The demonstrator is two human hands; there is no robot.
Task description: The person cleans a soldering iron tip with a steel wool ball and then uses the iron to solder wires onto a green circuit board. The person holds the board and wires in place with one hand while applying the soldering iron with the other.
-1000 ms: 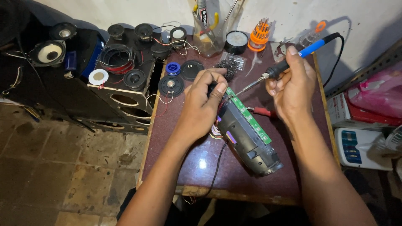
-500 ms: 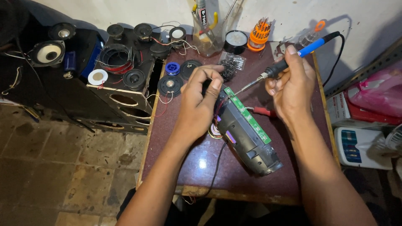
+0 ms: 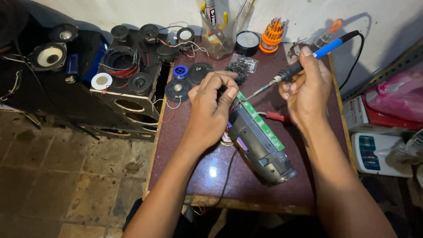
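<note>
Mid-soldering, the right hand (image 3: 308, 88) gripped the soldering iron (image 3: 304, 61), its tip near the green circuit board (image 3: 260, 125), while the left hand (image 3: 211, 110) pinched thin solder wire (image 3: 219, 74) there; the next move likely called for a steady tip on the joint.

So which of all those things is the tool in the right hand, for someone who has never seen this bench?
Start at the dark red table and find the grey device with a green circuit board in its middle. Just above it the right hand holds a soldering iron, its metal tip pointing down-left at the board. Its blue handle with a black cord sets it apart from the red-handled tool lying flat beneath.
</note>
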